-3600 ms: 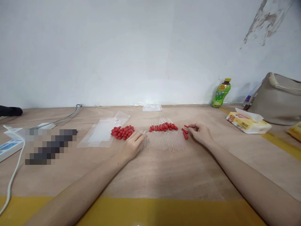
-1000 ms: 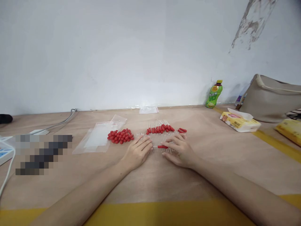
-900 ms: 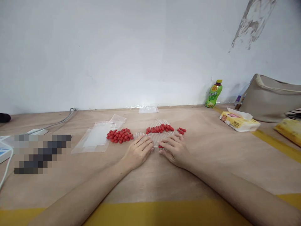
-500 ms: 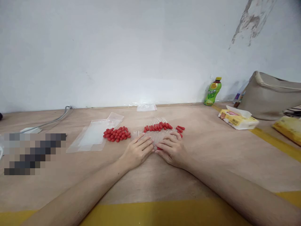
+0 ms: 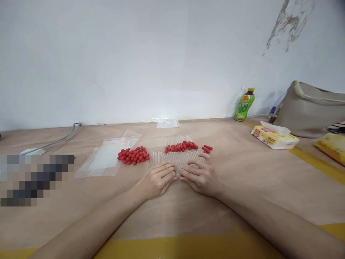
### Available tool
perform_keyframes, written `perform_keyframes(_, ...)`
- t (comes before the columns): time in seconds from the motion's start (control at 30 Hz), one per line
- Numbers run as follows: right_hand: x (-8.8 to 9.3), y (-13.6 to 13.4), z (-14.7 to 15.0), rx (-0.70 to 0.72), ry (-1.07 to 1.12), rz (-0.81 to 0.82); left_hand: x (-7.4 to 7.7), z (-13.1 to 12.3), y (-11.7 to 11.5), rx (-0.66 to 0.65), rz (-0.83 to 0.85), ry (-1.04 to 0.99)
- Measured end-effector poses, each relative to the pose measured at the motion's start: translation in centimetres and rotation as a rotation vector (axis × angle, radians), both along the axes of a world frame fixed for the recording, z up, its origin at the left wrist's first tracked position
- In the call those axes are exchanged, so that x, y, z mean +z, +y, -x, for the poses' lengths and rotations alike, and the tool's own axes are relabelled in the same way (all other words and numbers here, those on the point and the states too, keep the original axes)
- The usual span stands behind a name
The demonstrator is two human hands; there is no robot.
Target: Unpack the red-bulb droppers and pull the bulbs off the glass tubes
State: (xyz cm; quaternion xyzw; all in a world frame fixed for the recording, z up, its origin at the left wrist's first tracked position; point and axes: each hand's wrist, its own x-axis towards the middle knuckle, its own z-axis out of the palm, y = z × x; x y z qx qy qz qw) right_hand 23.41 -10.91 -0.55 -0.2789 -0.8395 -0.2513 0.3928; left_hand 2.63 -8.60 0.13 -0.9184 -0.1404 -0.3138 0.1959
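My left hand (image 5: 159, 178) is closed, its fingertips around a clear thin tube (image 5: 176, 176) low in front of the row of tubes. My right hand (image 5: 199, 176) is closed facing it, pinching a red rubber bulb (image 5: 182, 176), mostly hidden by the fingers. Just beyond both hands lies a row of clear tubes (image 5: 172, 157). Farther back, several clear droppers with red bulbs (image 5: 181, 146) lie side by side, bulbs toward me. A few red bulbs (image 5: 207, 148) rest to their right. A heap of loose red bulbs (image 5: 134, 155) sits left of the tubes.
Clear plastic bags (image 5: 105, 158) lie left of the heap, and another small bag (image 5: 168, 124) near the wall. A grey cable (image 5: 63, 137) runs at the back left. Right: a green drink bottle (image 5: 244, 105), a tissue pack (image 5: 274, 136), a beige bag (image 5: 307, 111) and a yellow packet (image 5: 331, 147).
My left hand has drawn back slightly toward me, uncovering more of the tube row. The right-hand fingers have curled and shifted a little. A tube end now shows between the hands.
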Motion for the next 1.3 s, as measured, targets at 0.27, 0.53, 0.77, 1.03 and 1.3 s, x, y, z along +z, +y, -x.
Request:
perform_keyframes(0.27, 0.0, -0.1, -0.7, -0.006, -0.038, -0.087, -0.2, 0.3, 0.2, -0.037, 0.037, -0.044)
perform_keyframes(0.53, 0.6, -0.1, -2.2, 0.0, -0.067, -0.127, -0.1, 1.1, 0.1, -0.03, 0.068, -0.079)
perform_keyframes(0.77, 1.0, 3.2, -6.5, -0.214, 0.445, 0.224, 0.4, 2.6, 1.5, 0.362, 0.152, -0.329)
perform_keyframes(1.03, -0.2, 5.8, -10.2, -0.448, 0.773, 0.64, 0.8, 2.5, 1.9, 0.447, 0.223, -0.318)
perform_keyframes(1.3, -1.3, 6.9, -10.2, -0.394, 0.921, 0.695, 0.4, 2.5, 2.5, 0.304, 0.093, -0.364)
